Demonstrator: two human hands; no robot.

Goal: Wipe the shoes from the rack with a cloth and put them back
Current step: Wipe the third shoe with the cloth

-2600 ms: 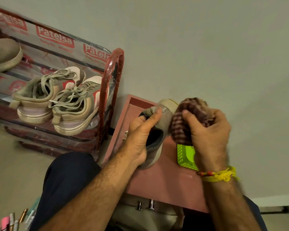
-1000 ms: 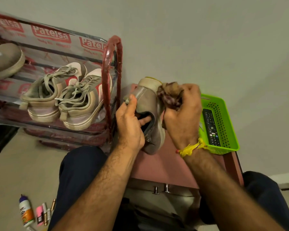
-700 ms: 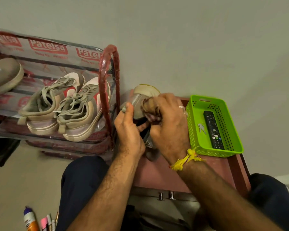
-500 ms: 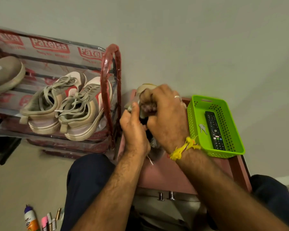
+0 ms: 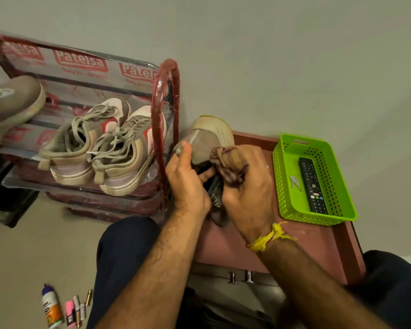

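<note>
While the left hand [image 5: 188, 184] grips the shoe [image 5: 208, 143] at the cabinet's [image 5: 318, 243] back left corner, beside the rack [image 5: 163, 115], the right hand [image 5: 247, 186] clutches the cloth [image 5: 226, 162]; best rubbed firmly, shoe steadied; versus a moment earlier, cloth lower, toe uncovered.

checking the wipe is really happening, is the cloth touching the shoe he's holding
Touching. The head view shows the right hand pressing the bunched cloth against the side of the shoe, with no gap between them.
</note>
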